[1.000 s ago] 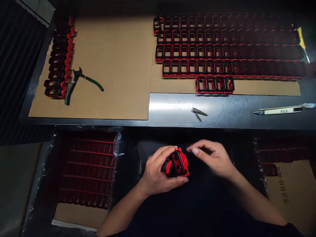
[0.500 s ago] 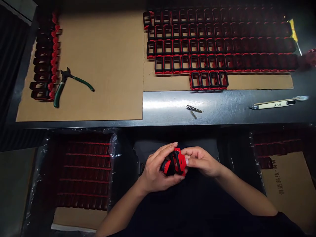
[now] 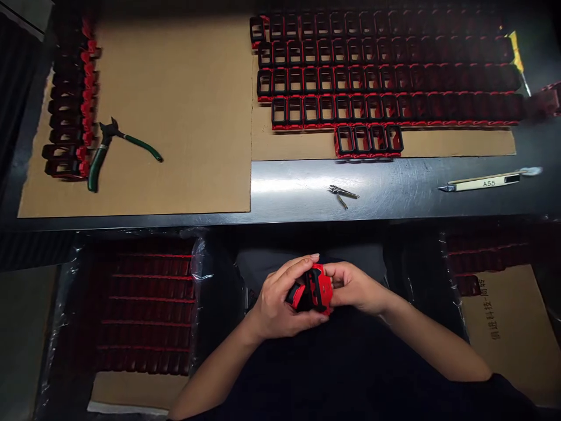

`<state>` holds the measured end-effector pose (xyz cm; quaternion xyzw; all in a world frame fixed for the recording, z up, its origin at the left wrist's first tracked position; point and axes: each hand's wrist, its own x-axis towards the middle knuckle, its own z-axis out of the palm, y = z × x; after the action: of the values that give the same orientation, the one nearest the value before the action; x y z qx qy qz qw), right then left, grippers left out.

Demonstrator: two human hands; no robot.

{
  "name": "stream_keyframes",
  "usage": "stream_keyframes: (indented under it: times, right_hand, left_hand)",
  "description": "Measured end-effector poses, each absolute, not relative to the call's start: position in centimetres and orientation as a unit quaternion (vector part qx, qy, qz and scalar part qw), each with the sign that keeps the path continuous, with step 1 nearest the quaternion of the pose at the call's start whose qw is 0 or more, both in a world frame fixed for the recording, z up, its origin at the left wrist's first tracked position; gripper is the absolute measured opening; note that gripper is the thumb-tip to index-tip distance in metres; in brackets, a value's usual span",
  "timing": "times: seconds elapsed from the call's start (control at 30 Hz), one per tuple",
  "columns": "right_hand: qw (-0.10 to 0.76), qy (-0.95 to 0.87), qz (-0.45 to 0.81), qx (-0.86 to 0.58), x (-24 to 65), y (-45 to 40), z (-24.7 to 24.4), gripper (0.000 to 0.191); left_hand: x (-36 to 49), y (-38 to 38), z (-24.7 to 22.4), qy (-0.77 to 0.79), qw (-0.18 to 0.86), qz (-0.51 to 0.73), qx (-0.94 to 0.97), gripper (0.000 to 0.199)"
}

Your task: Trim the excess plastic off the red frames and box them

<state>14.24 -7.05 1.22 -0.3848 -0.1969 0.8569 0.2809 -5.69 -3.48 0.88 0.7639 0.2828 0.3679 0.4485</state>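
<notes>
Both my hands hold one red-and-black plastic frame part (image 3: 323, 287) in front of my body, below the table's front edge. My left hand (image 3: 280, 301) wraps round it from the left, fingers over the top and thumb along the lower side. At its right side, my right hand (image 3: 350, 286) grips the red face between thumb and fingers; some of those fingertips are hidden behind the part. On the metal table ahead lie small nippers (image 3: 343, 194) with their handles apart.
Rows of similar frames (image 3: 326, 82) stand on cardboard at the back right, another column (image 3: 65, 123) at the left. Green-handled pliers (image 3: 107, 149) rest on the left cardboard (image 3: 193, 117). A knife marked A55 (image 3: 482, 183) lies at right. Plastic-lined bins (image 3: 197, 275) flank me below.
My right thumb has shifted from the part's red face to its right edge, and the part is turned slightly, showing more of that face. The whole view has drifted slightly.
</notes>
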Motion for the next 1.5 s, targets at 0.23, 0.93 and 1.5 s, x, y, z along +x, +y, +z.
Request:
stream_keyframes:
  times: [0.23, 0.93, 1.5]
  right_hand:
    - [0.226, -0.221, 0.876, -0.365, 13.9, -6.5, 0.6, 0.028]
    - [0.185, -0.281, 0.866, -0.37, 14.5, -5.7, 0.9, 0.025]
    - [0.324, -0.18, 0.803, -0.466, 16.8, -6.6, 0.0, 0.05]
  left_hand:
    - [-5.7, -3.4, 0.8, 0.237, 0.485, 0.361, 0.761, 0.085]
    - [-5.5, -2.9, 1.4, 0.192, 0.52, 0.331, 0.763, 0.09]
    - [-6.1, -3.4, 1.8, 0.306, 0.428, 0.337, 0.781, 0.076]
